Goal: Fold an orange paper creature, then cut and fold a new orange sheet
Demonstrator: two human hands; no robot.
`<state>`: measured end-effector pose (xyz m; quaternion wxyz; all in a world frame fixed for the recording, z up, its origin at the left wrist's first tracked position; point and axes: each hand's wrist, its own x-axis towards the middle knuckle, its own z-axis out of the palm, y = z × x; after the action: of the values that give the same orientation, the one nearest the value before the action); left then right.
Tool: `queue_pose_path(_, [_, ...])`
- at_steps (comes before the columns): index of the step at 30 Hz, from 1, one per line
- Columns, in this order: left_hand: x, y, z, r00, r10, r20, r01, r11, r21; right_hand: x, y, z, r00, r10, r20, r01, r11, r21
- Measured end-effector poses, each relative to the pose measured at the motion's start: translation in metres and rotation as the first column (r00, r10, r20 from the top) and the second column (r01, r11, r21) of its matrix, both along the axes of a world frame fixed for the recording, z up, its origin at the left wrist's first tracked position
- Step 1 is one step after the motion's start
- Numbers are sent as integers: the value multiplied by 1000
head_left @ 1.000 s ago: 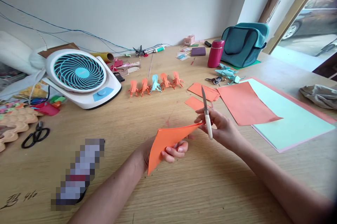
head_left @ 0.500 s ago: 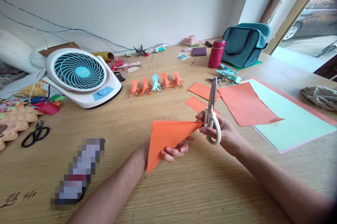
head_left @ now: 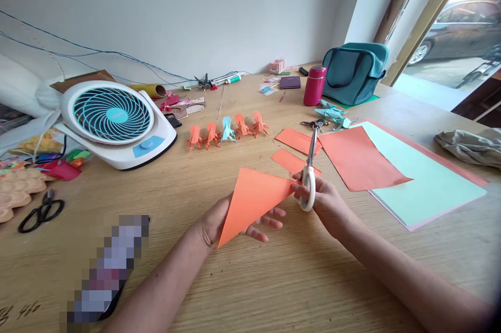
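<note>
An orange paper triangle (head_left: 253,198) is held up above the table, its narrow corner pointing right. My right hand (head_left: 327,198) pinches that corner while also holding white-handled scissors (head_left: 309,187), blades upward and looking closed. Behind the triangle is my left hand (head_left: 214,222), partly covered by the paper; its visible fingers are stretched out and apart below the lower edge, and its thumb is hidden. Orange paper strips (head_left: 291,161) lie just beyond the scissors. A larger orange sheet (head_left: 362,158) rests on pale green sheets (head_left: 422,197) to the right.
Folded paper figures (head_left: 227,130) stand in a row mid-table. A white fan (head_left: 117,124), black scissors (head_left: 41,211) and a blurred-out object (head_left: 107,270) are on the left. Toward the back right are a magenta flask (head_left: 314,86), a teal bag (head_left: 354,74) and blue paper figures (head_left: 332,114).
The triangle has turned, so its face shows more flatly. My left fingers, curled over its lower edge before, are now extended behind it. The scissors have turned edge-on, and the view has shifted slightly.
</note>
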<state>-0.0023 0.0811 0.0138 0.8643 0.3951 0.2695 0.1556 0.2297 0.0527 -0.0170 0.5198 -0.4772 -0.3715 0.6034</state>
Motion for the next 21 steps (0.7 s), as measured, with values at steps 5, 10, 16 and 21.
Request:
queue_pose_path(5, [-12, 9, 2, 991, 99, 89, -101, 995, 18, 1, 1, -4, 998, -68, -10, 68, 998, 11])
queue_pose_path(10, [-16, 6, 6, 990, 138, -41, -126, 969, 214, 2, 1, -3, 998, -69, -5, 69, 998, 10])
queue_pose_path(16, [-8, -1, 8, 974, 185, -130, -136, 939, 315, 1, 0, -2, 997, -72, 5, 72, 997, 17])
queue_pose_path(21, [-3, -3, 10, 952, 244, -186, -136, 879, 457, 1, 1, -4, 995, -100, -6, 100, 995, 26])
